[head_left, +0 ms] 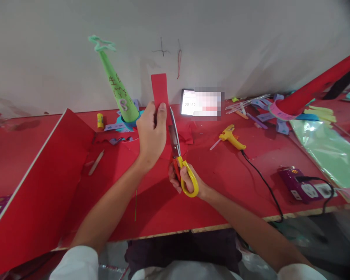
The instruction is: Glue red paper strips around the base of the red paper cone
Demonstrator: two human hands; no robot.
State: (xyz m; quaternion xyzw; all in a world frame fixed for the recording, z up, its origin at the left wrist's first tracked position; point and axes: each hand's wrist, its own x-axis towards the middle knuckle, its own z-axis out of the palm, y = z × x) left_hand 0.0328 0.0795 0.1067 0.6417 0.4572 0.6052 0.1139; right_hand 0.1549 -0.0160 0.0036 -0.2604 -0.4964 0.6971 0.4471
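Against a plain grey wall [221, 46] and over a red tabletop [204, 217], our left hand [150, 136] pinches a flat, upright red strip [160, 88] left of the black smartphone [187, 103], our landmark, while our right hand [194, 179] grips steel scissors with red-and-yellow handles [175, 144], nearer us than the phone. The blades lie close beside our left thumb and the strip's edge, so a slipping strip or careless squeeze could nick skin or skew a cut. Beyond, a tall green cone [121, 95] stands left of the phone, and a yellow glue gun [232, 139] lies to its front right.
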